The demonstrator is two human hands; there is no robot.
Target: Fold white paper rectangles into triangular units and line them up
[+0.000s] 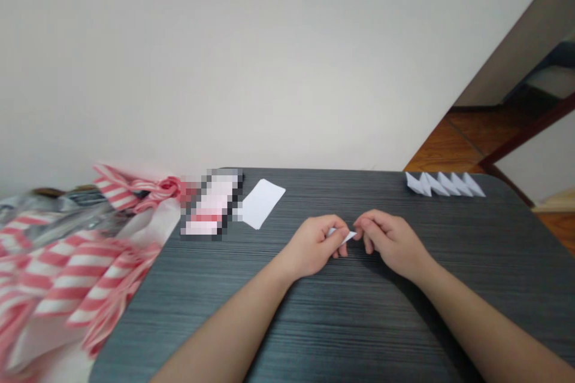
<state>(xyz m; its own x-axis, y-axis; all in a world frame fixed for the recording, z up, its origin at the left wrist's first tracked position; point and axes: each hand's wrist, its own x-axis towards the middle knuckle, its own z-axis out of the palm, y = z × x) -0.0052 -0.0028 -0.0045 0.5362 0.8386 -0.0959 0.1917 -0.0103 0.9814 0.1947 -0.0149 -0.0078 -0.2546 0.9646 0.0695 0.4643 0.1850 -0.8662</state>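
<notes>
Between the thumb and fingers of my left hand (317,244) is a small folded piece of white paper (349,236), its pointed end sticking out to the right. Most of that piece is hidden behind the fingers. My right hand (393,242) is closed in a pinch at the paper's pointed tip, fingers curled. Both hands are just above the dark wood-grain table (332,323). Left of them lie flat white paper cards (263,203), apparently stacked. At the back right, several folded white paper pieces (444,184) sit in an overlapping zigzag row.
A pixelated, phone-like object (211,203) lies beside the cards, near the table's left edge. Red-and-white striped cloth (85,269) is heaped left of the table. Behind the table rises a pale wall (287,60); wooden flooring (453,143) shows at the right.
</notes>
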